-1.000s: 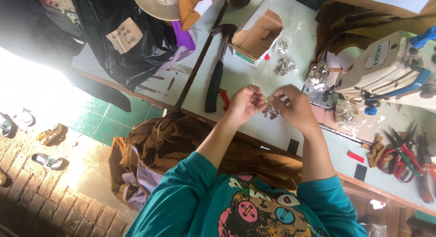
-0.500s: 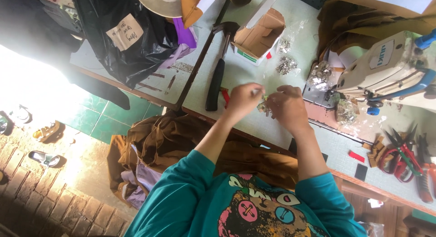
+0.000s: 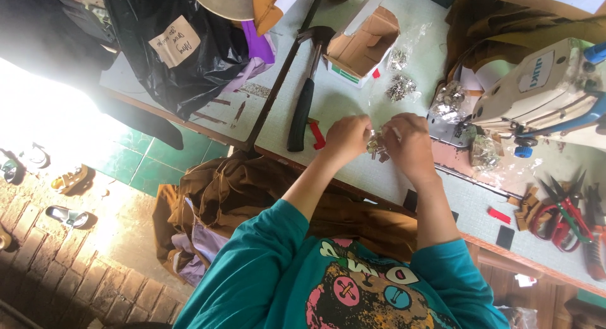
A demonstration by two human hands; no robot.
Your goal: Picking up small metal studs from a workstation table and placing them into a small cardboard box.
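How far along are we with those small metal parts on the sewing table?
Done: the box is open and several clear bags of metal parts lie out on the table. In hand: both hands, left and right, work a small cluster of parts between them. Left: the other bags look untouched.

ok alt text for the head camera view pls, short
Seen from above, a person in a teal printed shirt pinches small metal fittings between left hand and right hand over a pale worktable. A hammer, an open cardboard box and a sewing machine lie around.
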